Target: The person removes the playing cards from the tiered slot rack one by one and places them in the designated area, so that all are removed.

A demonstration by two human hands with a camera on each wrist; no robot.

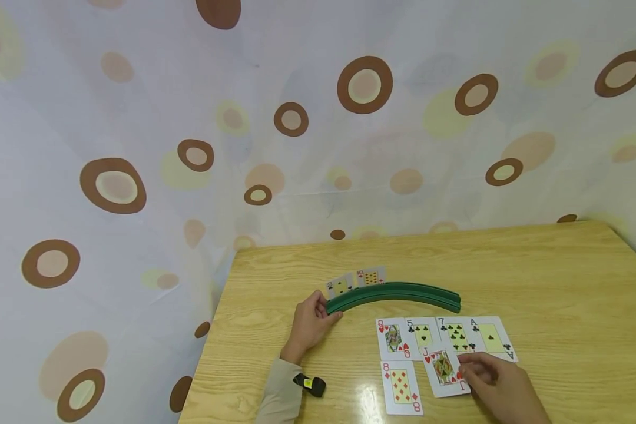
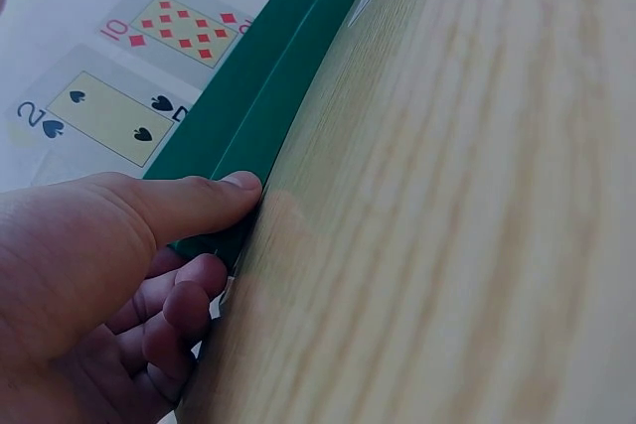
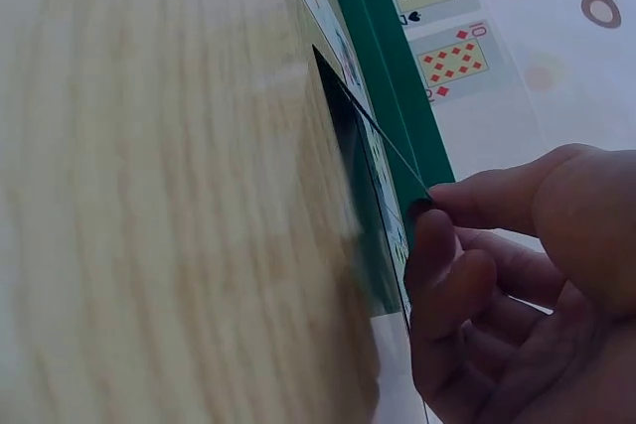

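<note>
My left hand grips the left end of a green curved card holder, thumb on its near side. Upright in the holder's left half stand the two of spades and the ten of diamonds. Between thumb and fingertips, my right hand pinches the jack of hearts by its right edge. That card is tilted off the table and overlaps the row behind it in the head view; the right wrist view shows it nearly edge-on. Left of it lies the eight of diamonds, face up.
A face-up row on the wooden table holds the queen of hearts, five of clubs, seven of clubs and ace of clubs. Behind the table hangs a patterned curtain. A black band circles the left wrist.
</note>
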